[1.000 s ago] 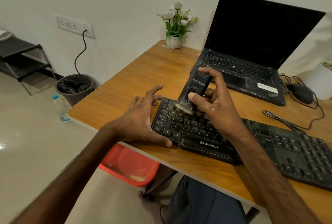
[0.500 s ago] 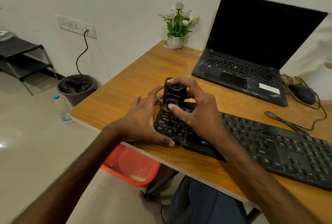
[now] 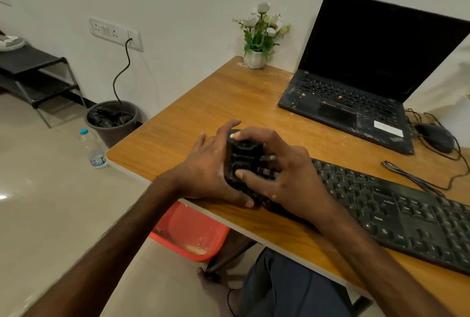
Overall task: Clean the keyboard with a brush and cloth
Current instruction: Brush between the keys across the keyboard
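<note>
The keyboard point(image 3: 396, 207) lies flat on the wooden counter point(image 3: 203, 103), along its near edge. The brush point(image 3: 243, 161), a short black block with a hard moulded handle, stands over the keyboard's left end. Its bristles point down and are hidden behind the hands.

The right hand point(image 3: 287, 176) grips the brush, with its fingers point(image 3: 250, 135) curled over the top of the handle and the thumb pressed on the near face. The left hand point(image 3: 207, 171) sits at the keyboard's left end. Its fingers point(image 3: 225, 126) are spread and fairly straight, and its thumb lies along the keyboard's front edge, so it appears to brace the keyboard rather than grasp it.

The brush looks light and rigid, with only the bristles likely to give. A wrap around the handle's sides, as here, probably gives good control of tilt and pressure.

The keyboard looks thin, light and stiff, and it would likely slide on the smooth counter under sideways strokes. Holding it down at an end or on the frame seems wiser than pressing on the keys. The keycaps are the delicate part, so light strokes along the rows seem safest.

Beyond the keyboard stands an open laptop point(image 3: 356, 103), with a mouse point(image 3: 436, 137) beyond the keyboard's right part. No cloth is in view.
</note>
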`<state>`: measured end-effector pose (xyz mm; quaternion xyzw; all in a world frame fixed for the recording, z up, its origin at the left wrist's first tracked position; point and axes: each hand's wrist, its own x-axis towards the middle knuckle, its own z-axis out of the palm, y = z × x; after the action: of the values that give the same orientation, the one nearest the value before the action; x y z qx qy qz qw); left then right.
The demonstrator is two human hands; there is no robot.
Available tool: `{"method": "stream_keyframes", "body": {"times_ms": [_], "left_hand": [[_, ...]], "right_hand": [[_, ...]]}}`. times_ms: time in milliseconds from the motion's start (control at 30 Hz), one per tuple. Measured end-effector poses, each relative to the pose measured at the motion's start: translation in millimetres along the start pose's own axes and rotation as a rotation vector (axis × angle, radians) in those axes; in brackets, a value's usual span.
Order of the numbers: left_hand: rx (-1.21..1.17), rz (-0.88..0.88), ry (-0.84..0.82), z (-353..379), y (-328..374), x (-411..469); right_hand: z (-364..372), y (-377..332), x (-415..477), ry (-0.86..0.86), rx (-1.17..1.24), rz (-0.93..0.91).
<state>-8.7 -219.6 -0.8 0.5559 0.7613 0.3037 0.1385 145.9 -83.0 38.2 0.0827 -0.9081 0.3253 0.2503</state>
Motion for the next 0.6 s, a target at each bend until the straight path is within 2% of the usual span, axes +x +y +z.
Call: {"method": "stream_keyframes", "body": {"times_ms": [133, 267, 333, 433, 533, 600], "left_hand": [[-0.092, -0.029, -0.02, -3, 7, -3], [-0.054, -0.005, -0.02, -3, 4, -3], [-0.06, -0.014, -0.022, -3, 5, -4], [-0.103, -0.034, -0.014, -2, 5, -3], [-0.094, -0.019, -0.003, -3, 3, -3], [-0.073, -0.015, -0.005, -2, 3, -3]], "right_hand": [[-20, 15, 14, 0.096, -0.151, 0.092], [-13, -2, 0, -0.054, 0.049, 0.028], [-11, 1, -3, -0.058, -0.04, 0.002], [-22, 12, 3, 0.077, -0.21, 0.042], [-18, 3, -2, 0.073, 0.006, 0.054], [-11, -2, -10, -0.012, -0.009, -0.013]]}}
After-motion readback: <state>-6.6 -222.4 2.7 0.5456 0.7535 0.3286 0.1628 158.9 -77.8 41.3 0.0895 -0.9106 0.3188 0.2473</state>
